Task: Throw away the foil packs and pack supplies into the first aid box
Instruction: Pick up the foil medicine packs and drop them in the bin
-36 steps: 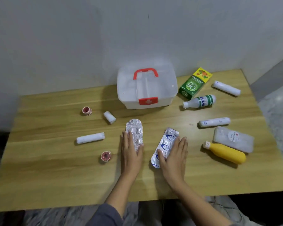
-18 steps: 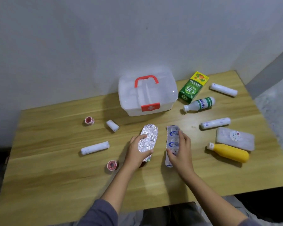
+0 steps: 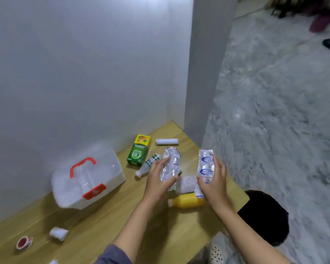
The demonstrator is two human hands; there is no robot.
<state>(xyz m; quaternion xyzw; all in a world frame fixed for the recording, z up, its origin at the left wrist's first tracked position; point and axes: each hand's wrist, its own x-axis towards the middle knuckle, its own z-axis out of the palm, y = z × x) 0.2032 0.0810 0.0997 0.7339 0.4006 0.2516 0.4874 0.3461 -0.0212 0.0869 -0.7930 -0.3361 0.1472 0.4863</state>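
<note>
Both shiny foil packs came up off wooden surface [image 3: 103, 223]. Left hand [image 3: 159, 180] gripped crinkly silver foil pack [image 3: 171, 164]. Right hand [image 3: 214, 184] gripped silver foil pack with blue print [image 3: 206, 166]. View swung right toward black bin [image 3: 265, 216], lower right. Throwing away probably came next. White plastic first aid box with red handle [image 3: 88, 178] stayed shut, left of middle.

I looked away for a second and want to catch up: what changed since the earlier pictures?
Both foil packs went from lying flat on the table to lifted in the air: the left hand holds the plain foil pack, the right hand the blue-printed foil pack. The view swung right. The box stays closed, the other supplies unmoved.
</note>
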